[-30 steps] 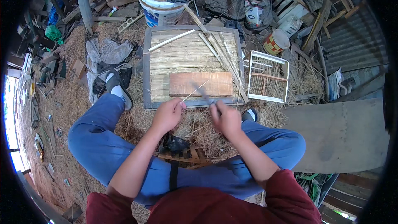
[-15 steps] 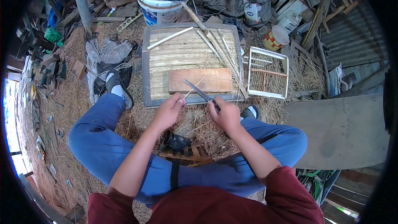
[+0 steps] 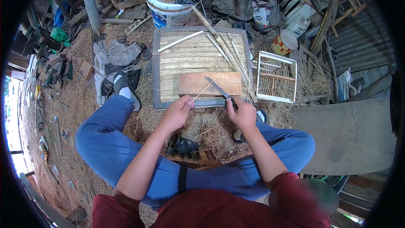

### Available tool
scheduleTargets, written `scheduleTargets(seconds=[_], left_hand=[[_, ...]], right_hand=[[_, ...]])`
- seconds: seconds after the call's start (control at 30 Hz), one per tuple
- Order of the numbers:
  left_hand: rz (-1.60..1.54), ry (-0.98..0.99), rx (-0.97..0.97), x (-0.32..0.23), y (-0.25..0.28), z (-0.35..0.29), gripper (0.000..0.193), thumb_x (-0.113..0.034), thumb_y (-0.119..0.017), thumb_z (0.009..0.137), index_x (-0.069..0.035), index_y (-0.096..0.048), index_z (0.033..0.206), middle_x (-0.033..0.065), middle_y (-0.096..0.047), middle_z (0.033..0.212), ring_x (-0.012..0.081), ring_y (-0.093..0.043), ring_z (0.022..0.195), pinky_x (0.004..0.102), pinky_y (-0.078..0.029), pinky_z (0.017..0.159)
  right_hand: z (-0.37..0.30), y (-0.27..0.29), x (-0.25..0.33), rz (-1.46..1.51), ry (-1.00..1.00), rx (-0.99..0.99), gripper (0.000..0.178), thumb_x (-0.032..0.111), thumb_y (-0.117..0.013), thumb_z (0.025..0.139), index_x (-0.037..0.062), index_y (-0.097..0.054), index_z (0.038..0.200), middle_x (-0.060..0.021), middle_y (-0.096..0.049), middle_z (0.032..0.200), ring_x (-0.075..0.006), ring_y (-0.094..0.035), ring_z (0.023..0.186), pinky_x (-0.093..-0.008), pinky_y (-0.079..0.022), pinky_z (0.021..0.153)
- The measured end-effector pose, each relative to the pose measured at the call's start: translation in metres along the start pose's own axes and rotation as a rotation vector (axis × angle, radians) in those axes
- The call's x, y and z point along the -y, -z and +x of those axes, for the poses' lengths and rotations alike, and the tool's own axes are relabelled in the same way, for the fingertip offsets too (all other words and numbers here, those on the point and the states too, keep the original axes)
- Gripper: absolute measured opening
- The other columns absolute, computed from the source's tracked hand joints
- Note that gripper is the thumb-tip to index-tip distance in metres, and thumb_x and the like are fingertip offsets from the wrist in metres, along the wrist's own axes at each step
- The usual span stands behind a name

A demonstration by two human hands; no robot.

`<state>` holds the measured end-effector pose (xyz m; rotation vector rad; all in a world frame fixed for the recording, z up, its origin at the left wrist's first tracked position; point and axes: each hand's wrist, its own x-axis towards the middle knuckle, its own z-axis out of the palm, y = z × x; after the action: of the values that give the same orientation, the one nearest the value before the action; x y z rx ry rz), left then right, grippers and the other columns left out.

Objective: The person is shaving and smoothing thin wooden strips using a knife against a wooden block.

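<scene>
My left hand [image 3: 176, 112] is closed in a pinch on the near end of a thin light stick [image 3: 202, 91]. The stick slants away to the right over a reddish-brown wooden block [image 3: 188, 85]. My right hand [image 3: 242, 114] grips the dark handle of a knife [image 3: 219, 88]. Its narrow blade points away and left above the block, crossing the stick near the far tip. Whether the blade touches the wood is too small to tell. Beneath the block is a low slatted wooden table [image 3: 171, 68] with a grey frame.
Loose strips of wood [image 3: 180, 41] lie across the tabletop. To its right sits a white-framed rack with thin bars [image 3: 276, 98]. Behind stand a large white bucket [image 3: 162, 10] and a red-and-yellow tin [image 3: 284, 42]. Straw and shavings [image 3: 206, 124] cover the ground by my feet.
The knife has moved right and slightly away, so the blade now crosses the stick nearer its far tip. My left hand keeps its pinch. The whole view has shifted a little.
</scene>
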<state>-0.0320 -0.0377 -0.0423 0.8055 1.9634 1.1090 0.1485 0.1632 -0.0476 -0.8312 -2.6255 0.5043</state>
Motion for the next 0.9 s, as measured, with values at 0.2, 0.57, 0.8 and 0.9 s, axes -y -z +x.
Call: scheduleTargets(seconds=[0.2,0.57,0.8,0.9], left_hand=[[0.028,0.007,0.015,0.001,0.004,-0.005,0.024,-0.021,-0.049,0.108,-0.002,-0.062,0.110,0.0166,-0.069,0.099,0.0329,-0.067,0.095,0.0399,-0.051,0.089],[-0.132,0.008,0.050,0.032,-0.007,-0.003,0.023,-0.023,-0.049,0.111,-0.007,-0.062,0.102,-0.0044,-0.046,0.072,0.0086,-0.044,0.066,0.0284,-0.038,0.061],[-0.194,0.076,0.079,0.028,-0.012,-0.001,0.023,-0.022,-0.047,0.112,-0.008,-0.060,0.101,-0.0059,-0.043,0.071,0.0069,-0.040,0.062,0.0266,-0.034,0.057],[-0.366,0.164,0.128,0.018,-0.009,-0.002,0.022,-0.022,-0.047,0.112,-0.009,-0.060,0.100,-0.0067,-0.042,0.069,0.0064,-0.037,0.061,0.0258,-0.031,0.056]], right_hand=[[0.000,-0.004,-0.007,-0.024,-0.029,-0.020,0.030,0.036,-0.068,0.098,0.0086,-0.066,0.086,-0.0210,-0.066,0.066,-0.0447,-0.068,0.063,-0.0540,-0.053,0.058],[-0.007,0.007,0.022,0.045,-0.015,0.116,0.025,0.033,-0.068,0.098,0.0100,-0.065,0.088,-0.0183,-0.067,0.067,-0.0403,-0.069,0.062,-0.0506,-0.054,0.057],[-0.017,-0.007,0.020,0.018,0.161,0.145,0.028,0.037,-0.067,0.098,0.0119,-0.067,0.086,-0.0144,-0.068,0.063,-0.0359,-0.068,0.056,-0.0491,-0.055,0.052],[-0.003,-0.002,0.004,0.012,0.068,0.057,0.029,0.036,-0.067,0.099,0.0113,-0.066,0.085,-0.0141,-0.067,0.064,-0.0369,-0.068,0.057,-0.0488,-0.054,0.053]])
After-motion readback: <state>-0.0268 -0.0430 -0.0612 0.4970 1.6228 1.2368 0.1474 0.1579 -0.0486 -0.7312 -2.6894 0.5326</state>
